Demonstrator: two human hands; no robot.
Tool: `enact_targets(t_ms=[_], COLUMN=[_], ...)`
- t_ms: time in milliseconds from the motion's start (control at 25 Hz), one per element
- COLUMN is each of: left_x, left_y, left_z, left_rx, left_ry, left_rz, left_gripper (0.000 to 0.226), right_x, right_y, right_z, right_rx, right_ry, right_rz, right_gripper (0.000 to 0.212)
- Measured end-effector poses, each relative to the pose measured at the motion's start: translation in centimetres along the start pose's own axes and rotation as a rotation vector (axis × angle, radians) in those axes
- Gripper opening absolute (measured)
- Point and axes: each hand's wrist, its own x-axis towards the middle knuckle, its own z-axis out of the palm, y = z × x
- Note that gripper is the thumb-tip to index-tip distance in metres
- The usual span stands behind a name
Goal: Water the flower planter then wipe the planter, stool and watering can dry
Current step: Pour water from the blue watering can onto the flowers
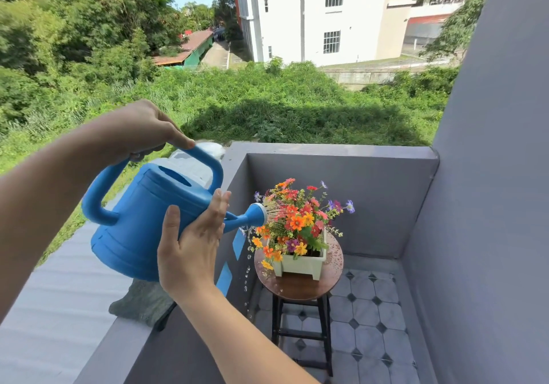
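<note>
Head view, balcony corner. Blue watering can [142,214] is held in the air, tipped spout-down toward the right, above the grey parapet ledge [89,309].

Left hand [142,128]: fingers curled over the top arch of the can's handle, thumb laid along the handle toward the spout side. Closed grasp on the handle; the can body hangs below and slightly right of this hand.

Right hand [193,244]: flat and spread wide, palm pressed against the can's side wall near the base of the spout, fingers pointing up. It supports the can rather than clasping it; the can lies to the left of and behind the palm.

Spray head [258,214] sits just beside the flowers [297,220], at their left edge. Fine streams leave the head into the blooms; separate drops fall below the spout, left of the stool.

White rectangular planter [300,265] stands on the round wooden stool [300,288], roughly centred. Stool top shows water beads, mostly on the right side. Stool stands on the tiled floor [365,312].

A grey cloth [142,303] lies on the ledge directly under the can.
</note>
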Motion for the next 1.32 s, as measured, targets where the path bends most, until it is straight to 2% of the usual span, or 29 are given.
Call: enact_targets(t_ms=[240,600,760,1080,1320], left_x=[0.0,-0.3,-0.5,-0.6,0.4], left_y=[0.9,0.9,0.1,0.8,2.0], left_z=[0.3,-1.3,-1.3,0.5,0.5], left_rx=[-0.084,-0.043,-0.019,-0.019,-0.089], left_ry=[0.015,0.112,0.075,-0.043,0.004], left_rz=[0.019,0.008,-0.023,-0.029,-0.002], left_gripper=[0.017,0.02,0.024,0.027,0.027], right_x=[1.0,2.3,1.0,-0.4,1.9], right_y=[0.1,-0.7,-0.7,0.0,0.0], right_z=[-1.2,-0.9,0.1,-0.5,-2.2], right_rx=[-0.047,-0.023,-0.012,-0.032,-0.064], right_ry=[0.088,-0.036,-0.04,0.057,0.076], right_rz=[-0.069,-0.058,-0.025,0.002,-0.063], right_gripper=[0.074,0.074,0.074,0.073,0.074])
